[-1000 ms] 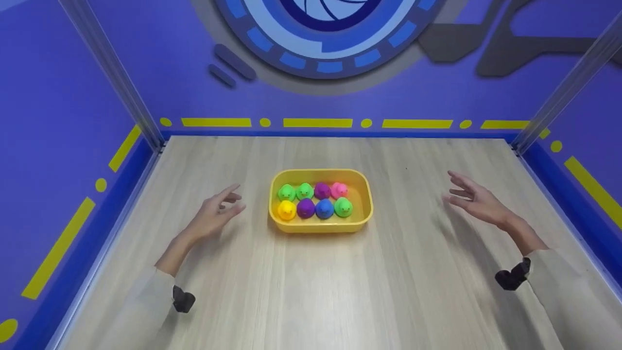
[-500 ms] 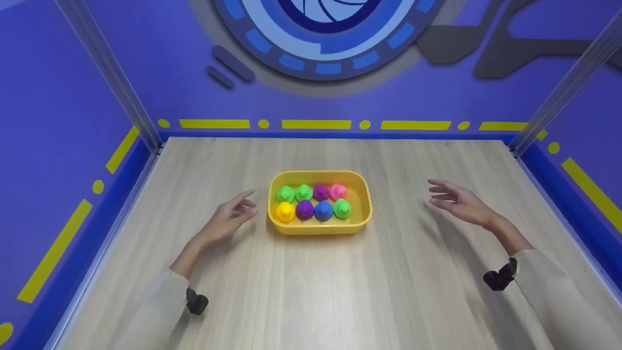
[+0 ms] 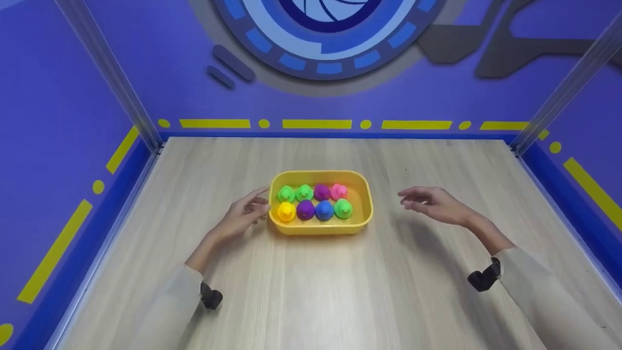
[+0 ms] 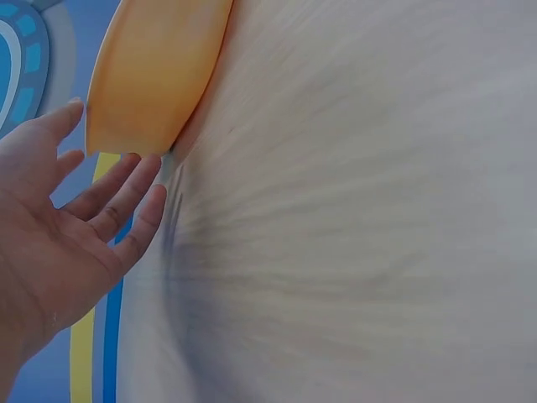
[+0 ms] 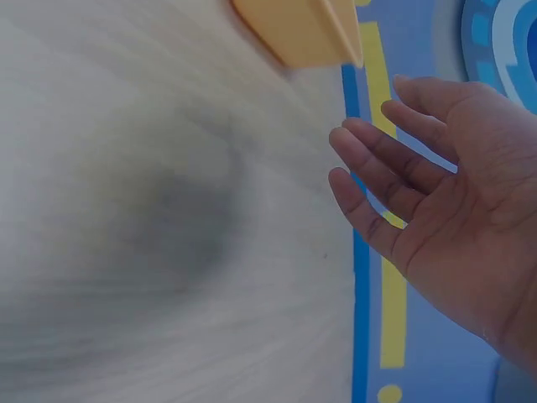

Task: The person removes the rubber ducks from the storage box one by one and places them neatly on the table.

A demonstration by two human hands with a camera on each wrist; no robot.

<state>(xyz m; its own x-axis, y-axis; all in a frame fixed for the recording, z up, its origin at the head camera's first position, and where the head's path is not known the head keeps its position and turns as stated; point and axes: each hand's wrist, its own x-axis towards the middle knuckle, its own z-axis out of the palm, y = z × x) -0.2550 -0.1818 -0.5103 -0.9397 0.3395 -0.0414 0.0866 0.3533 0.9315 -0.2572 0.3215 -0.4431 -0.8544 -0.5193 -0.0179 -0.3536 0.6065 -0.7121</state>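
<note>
A yellow plastic tub (image 3: pixel 320 228) with rounded corners stands mid-table, holding several small toy ducks in two rows. Green ducks (image 3: pixel 343 209), purple ducks (image 3: pixel 305 209), a pink duck (image 3: pixel 339 191), a blue duck (image 3: pixel 324 210) and a yellow duck (image 3: pixel 286 211) are among them. My left hand (image 3: pixel 239 216) is at the tub's left end, fingers spread and relaxed; whether its fingertips touch the wall I cannot tell. To the right of the tub, my right hand (image 3: pixel 437 204) hovers over the table, palm turned inward and a gap away from it. Neither hand holds anything.
The light wooden tabletop (image 3: pixel 320 291) is bounded by a blue back wall (image 3: pixel 160 82) with yellow dashes and by side walls at left and right. Metal posts (image 3: pixel 116 82) stand at the back corners. A dark wrist camera (image 3: pixel 485 275) sits at the right cuff.
Both hands have moved inward toward the tub. The left has come right up to its left end, while the right has travelled left and is still apart from it. The tub and ducks stay put.
</note>
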